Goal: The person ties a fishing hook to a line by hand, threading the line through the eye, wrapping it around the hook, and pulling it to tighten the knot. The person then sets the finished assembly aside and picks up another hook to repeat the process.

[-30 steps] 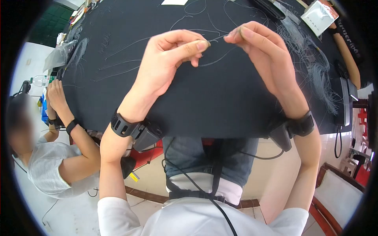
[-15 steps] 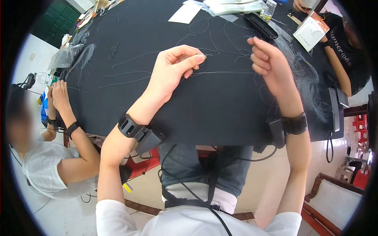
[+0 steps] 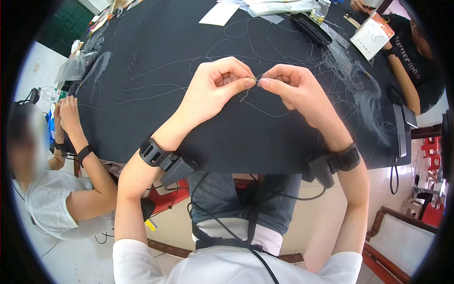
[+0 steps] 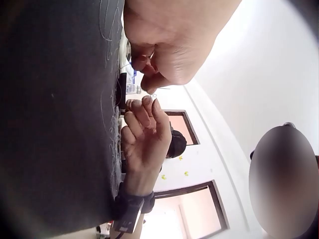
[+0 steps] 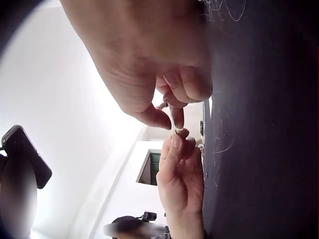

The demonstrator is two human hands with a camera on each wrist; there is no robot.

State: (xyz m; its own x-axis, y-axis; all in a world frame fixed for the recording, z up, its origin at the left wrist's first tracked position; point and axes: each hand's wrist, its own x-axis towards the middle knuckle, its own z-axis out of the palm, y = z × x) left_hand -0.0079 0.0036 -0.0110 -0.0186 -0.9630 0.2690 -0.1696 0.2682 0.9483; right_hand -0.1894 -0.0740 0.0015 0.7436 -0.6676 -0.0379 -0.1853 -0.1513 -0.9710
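Observation:
Over the black table [image 3: 246, 142], both hands meet fingertip to fingertip. The left hand [image 3: 208, 92] pinches a thin grey cord [image 3: 265, 112] between thumb and index finger. Opposite it, the right hand [image 3: 302, 94] pinches the same cord with thumb and index finger, its other fingers curled behind. A loose length of the cord droops below the fingertips in the head view. In the left wrist view a small cord loop [image 4: 154, 95] shows at the fingertips. The right wrist view shows the right hand [image 5: 149, 55] above the left hand [image 5: 182, 184].
More cords [image 3: 151, 98] lie left of the hands. A tangled grey bundle [image 3: 364, 97] spreads at the right, near a black case [image 3: 309, 29] and a white box [image 3: 372, 39]. White paper [image 3: 219, 13] lies at the back. Other people sit at the left and far right.
The right hand first pulled away from the left to the right, then came back to meet it at the fingertips. The left hand kept its pinch and shifted little.

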